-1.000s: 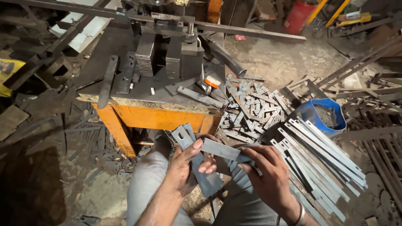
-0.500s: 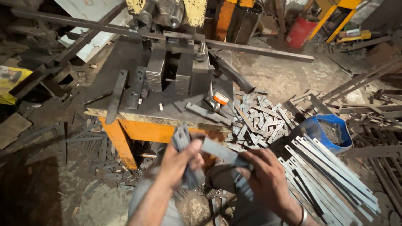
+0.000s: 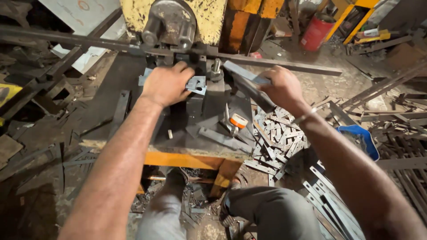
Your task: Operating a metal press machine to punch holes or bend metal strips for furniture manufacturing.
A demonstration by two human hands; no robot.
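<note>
Item: our left hand (image 3: 167, 83) presses a notched plate (image 3: 195, 84) under the press (image 3: 173, 20); right hand (image 3: 282, 86) grips a flat strip (image 3: 243, 73). Risk, we judge: fingers caught under the tooling, plate slipping.

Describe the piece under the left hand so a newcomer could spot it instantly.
Start at the yellow press machine at top centre; just below it the left hand presses a flat grey metal plate onto the dark tooling. Unlike the plain strips heaped to the right, it has notched, cut-out edges.
</note>
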